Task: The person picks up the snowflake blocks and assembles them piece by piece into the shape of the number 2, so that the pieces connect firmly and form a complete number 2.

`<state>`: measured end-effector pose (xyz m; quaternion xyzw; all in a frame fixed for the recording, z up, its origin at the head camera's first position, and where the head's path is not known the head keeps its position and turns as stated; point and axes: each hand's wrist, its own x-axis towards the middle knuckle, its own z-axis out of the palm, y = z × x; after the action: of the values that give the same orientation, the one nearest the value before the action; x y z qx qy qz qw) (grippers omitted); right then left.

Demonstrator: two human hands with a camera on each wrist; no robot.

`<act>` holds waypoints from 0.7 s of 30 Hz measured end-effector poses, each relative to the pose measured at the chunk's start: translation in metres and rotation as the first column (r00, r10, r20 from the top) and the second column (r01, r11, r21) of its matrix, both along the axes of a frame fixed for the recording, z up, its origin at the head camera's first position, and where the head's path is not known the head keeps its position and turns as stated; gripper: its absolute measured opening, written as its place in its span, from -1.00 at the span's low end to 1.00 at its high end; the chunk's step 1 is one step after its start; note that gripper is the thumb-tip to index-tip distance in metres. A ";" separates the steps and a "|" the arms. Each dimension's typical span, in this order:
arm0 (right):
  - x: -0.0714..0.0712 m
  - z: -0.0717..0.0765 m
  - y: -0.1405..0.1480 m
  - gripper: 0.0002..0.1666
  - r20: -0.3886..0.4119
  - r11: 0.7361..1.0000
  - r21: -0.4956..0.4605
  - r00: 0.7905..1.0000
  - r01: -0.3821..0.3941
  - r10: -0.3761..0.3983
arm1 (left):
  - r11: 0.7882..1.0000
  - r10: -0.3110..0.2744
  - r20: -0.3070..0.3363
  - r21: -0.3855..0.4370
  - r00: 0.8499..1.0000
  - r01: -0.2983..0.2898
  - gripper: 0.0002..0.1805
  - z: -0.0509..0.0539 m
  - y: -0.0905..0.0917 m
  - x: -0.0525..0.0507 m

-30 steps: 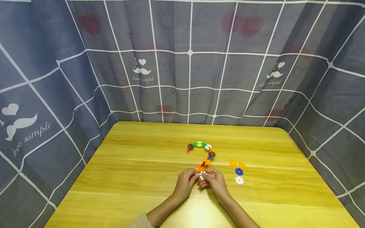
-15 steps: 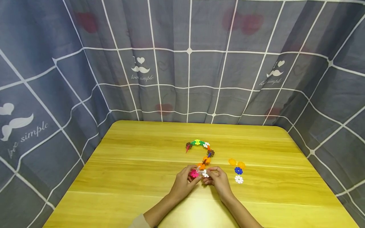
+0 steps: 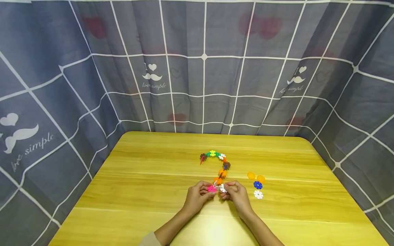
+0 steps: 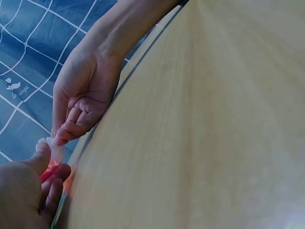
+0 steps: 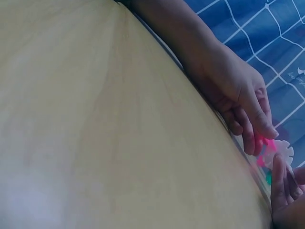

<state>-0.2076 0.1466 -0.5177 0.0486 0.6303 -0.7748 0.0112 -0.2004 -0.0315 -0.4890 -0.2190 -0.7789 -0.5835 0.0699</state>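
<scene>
A chain of interlocking plastic snowflake discs curves over the table, with an orange disc (image 3: 218,180) at its near end beside the hands. My left hand (image 3: 196,197) pinches a pink snowflake disc (image 3: 212,188) between thumb and fingers. Opposite it, my right hand (image 3: 238,197) pinches a white snowflake disc (image 3: 223,188) by its edge. The pink and white discs sit very close together; whether their slots are joined is too small to tell. In the right wrist view a white disc (image 5: 283,151) shows between the two hands.
Right of the hands lie loose discs: two orange ones, the nearer being an orange disc (image 3: 261,179), a blue disc (image 3: 258,185) and a white disc (image 3: 258,194). The wooden table (image 3: 147,177) is enclosed by a grey checked curtain (image 3: 187,78).
The white disc and my right hand have shifted slightly right. The pink disc, mostly covered by my left fingers a second ago, now shows its face. The loose discs have stayed put.
</scene>
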 end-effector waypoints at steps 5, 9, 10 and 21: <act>-0.001 -0.003 0.000 -0.74 0.015 0.999 -0.025 0.999 -0.044 0.045 | 1.000 0.004 -0.011 -0.001 1.000 -0.004 -0.71 -0.020 0.000 -0.009; -0.001 -0.003 0.000 -0.75 0.016 0.997 0.012 0.997 -0.070 0.069 | 1.000 0.002 -0.021 -0.026 1.000 -0.003 -0.69 -0.037 -0.002 -0.018; -0.001 -0.002 0.000 -0.74 0.016 0.997 0.031 0.997 -0.077 0.077 | 0.999 0.005 -0.029 -0.041 1.000 -0.006 -0.68 -0.039 -0.003 -0.019; 0.000 0.002 0.052 -0.75 -0.300 0.734 0.620 0.948 0.277 -0.105 | 0.887 0.147 -0.317 -0.377 0.937 -0.267 -0.54 -0.043 -0.006 -0.022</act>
<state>-0.2073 0.1984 -0.5157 0.0184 0.8489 -0.5020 -0.1643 -0.2222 -0.0372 -0.5321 -0.2238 -0.8858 -0.3574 0.1936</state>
